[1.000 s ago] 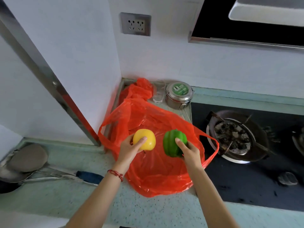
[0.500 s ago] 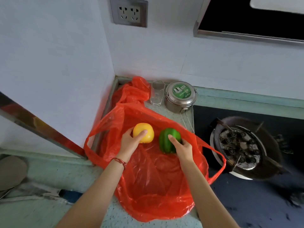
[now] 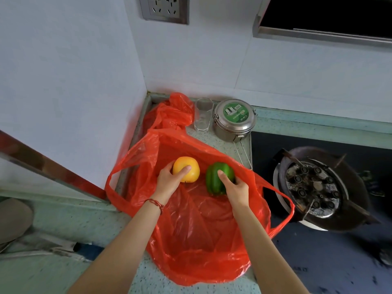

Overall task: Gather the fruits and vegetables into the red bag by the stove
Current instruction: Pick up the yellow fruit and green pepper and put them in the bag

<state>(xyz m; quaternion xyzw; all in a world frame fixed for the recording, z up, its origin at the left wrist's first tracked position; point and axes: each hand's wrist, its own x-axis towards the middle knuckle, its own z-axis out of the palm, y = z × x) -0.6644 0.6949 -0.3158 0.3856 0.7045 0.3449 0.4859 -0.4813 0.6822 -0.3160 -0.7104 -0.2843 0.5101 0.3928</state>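
Observation:
An open red plastic bag (image 3: 201, 247) lies on the speckled counter, left of the stove. My left hand (image 3: 169, 183) grips a yellow bell pepper (image 3: 188, 166) from the left side, thumb on top. My right hand (image 3: 235, 187) grips a green bell pepper (image 3: 214, 181), fingers curled round its right side. Both peppers sit inside the bag's mouth, side by side and a little apart. Whether they rest on the bag's bottom I cannot tell.
A clear glass (image 3: 203, 114) and a steel lidded tin (image 3: 233, 119) stand behind the bag. A gas burner (image 3: 314, 187) on the black hob lies to the right. A blue-handled utensil (image 3: 89, 250) and a grey lid (image 3: 12, 219) lie at the left; walls close the corner.
Both hands have carried the peppers forward and down into the bag's mouth. The view has shifted closer and to the right.

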